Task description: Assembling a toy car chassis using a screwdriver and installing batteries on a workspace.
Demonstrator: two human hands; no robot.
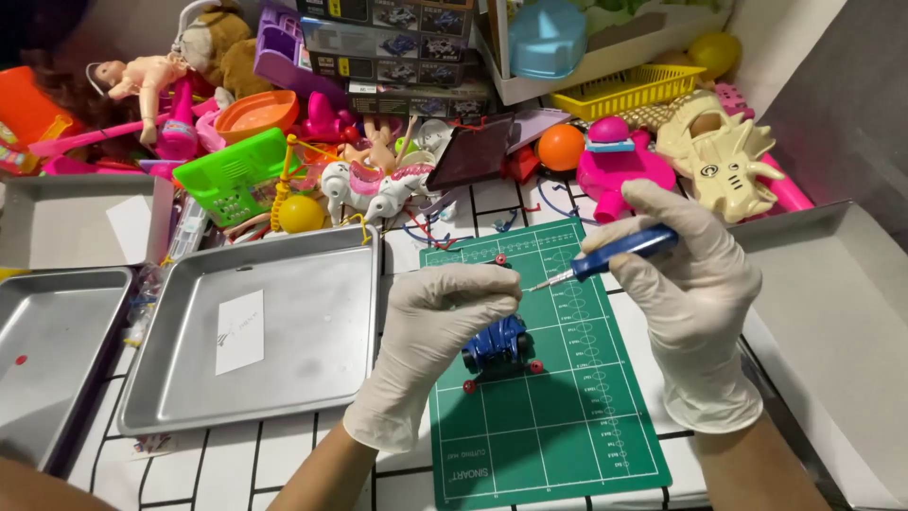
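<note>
L hand: gloved, clamped on blue toy car, pressing it onto green cutting mat.
R hand: gloved, closed round blue screwdriver; tip just above car.
Car: mid-mat, red wheels showing.
Steel tray: left of mat, w/ paper slip.
Toy pile: behind mat.

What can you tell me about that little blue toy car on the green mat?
The small blue plastic toy car has tiny red wheels and sits on the green gridded cutting mat. The gloved left hand covers its top and pins it down. The right hand aims a blue-handled screwdriver towards it; whether the tip touches is unclear.
</note>
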